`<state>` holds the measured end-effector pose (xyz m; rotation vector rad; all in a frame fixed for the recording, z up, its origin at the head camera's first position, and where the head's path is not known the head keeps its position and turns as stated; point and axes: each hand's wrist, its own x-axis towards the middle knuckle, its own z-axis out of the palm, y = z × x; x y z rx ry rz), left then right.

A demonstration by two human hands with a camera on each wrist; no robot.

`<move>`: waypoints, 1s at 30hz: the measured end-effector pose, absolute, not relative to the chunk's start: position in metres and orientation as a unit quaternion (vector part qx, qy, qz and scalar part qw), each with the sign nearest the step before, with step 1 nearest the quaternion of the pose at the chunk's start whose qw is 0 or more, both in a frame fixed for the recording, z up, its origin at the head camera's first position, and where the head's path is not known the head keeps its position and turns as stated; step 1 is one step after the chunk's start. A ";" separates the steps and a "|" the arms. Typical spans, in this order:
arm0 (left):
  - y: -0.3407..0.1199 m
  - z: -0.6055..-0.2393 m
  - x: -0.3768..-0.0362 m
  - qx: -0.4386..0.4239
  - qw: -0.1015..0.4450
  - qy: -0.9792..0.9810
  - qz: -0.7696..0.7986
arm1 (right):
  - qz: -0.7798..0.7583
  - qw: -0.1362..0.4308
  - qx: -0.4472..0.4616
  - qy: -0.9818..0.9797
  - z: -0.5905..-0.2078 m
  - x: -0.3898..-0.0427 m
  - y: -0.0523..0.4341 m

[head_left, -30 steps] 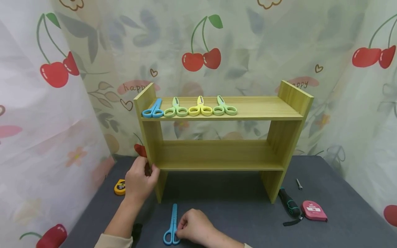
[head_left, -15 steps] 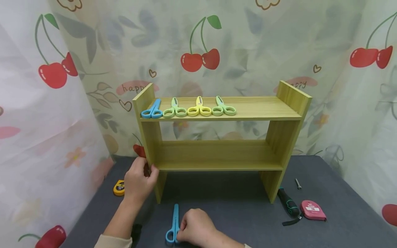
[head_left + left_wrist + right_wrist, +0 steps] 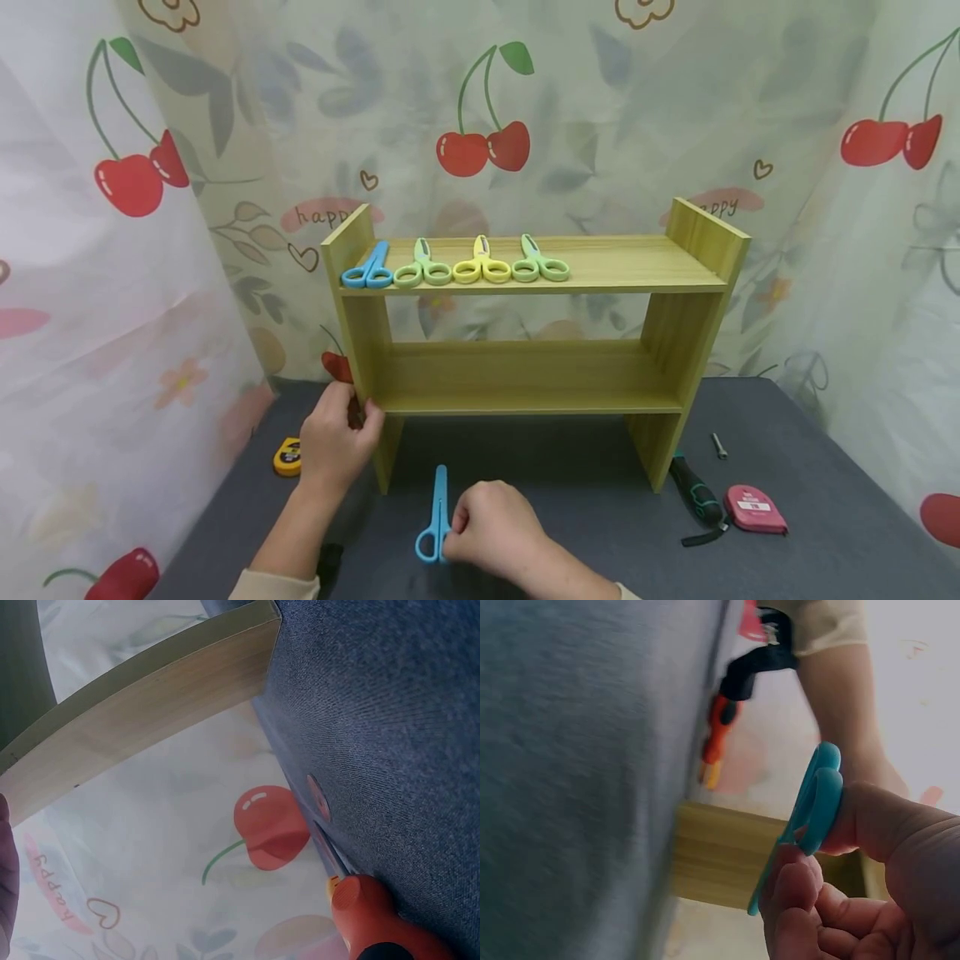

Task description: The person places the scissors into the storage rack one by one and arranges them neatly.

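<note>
Blue scissors [image 3: 433, 521] are pinched at the handles by the right hand [image 3: 495, 533] near the front edge of the grey table [image 3: 825, 517], blades pointing toward the wooden shelf [image 3: 525, 375]. Compared with a second ago, the scissors and the hand have been shifted toward the shelf and slightly rightward, the blade tip now nearer the shelf's left leg; in the right wrist view the handles [image 3: 819, 796] are seen gripped between thumb and curled fingers [image 3: 795, 889], lifted off the cloth. The left hand [image 3: 337, 442] has been kept where it was, its fingers curled round the front edge of the shelf's left side panel. On the top board, four pairs of scissors [image 3: 453, 265] are lined up at the left end, unchanged. A yellow tape measure [image 3: 288, 457] is seen near the table's left edge; a screwdriver [image 3: 693, 493] and a pink tape measure [image 3: 756, 509] lie toward the right edge.
</note>
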<state>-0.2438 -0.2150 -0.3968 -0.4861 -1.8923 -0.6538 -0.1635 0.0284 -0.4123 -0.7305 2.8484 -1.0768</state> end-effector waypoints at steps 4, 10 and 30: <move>-0.215 -0.397 -0.244 -0.200 0.514 -0.789 -0.272 | -0.355 0.004 -0.236 0.904 -0.397 -0.160 0.035; -0.215 -0.398 -0.245 -0.201 0.515 -0.787 -0.274 | -0.363 0.016 -0.237 0.901 -0.375 -0.152 0.045; -0.215 -0.399 -0.247 -0.202 0.524 -0.781 -0.273 | -0.389 0.005 -0.240 0.889 -0.321 -0.126 0.081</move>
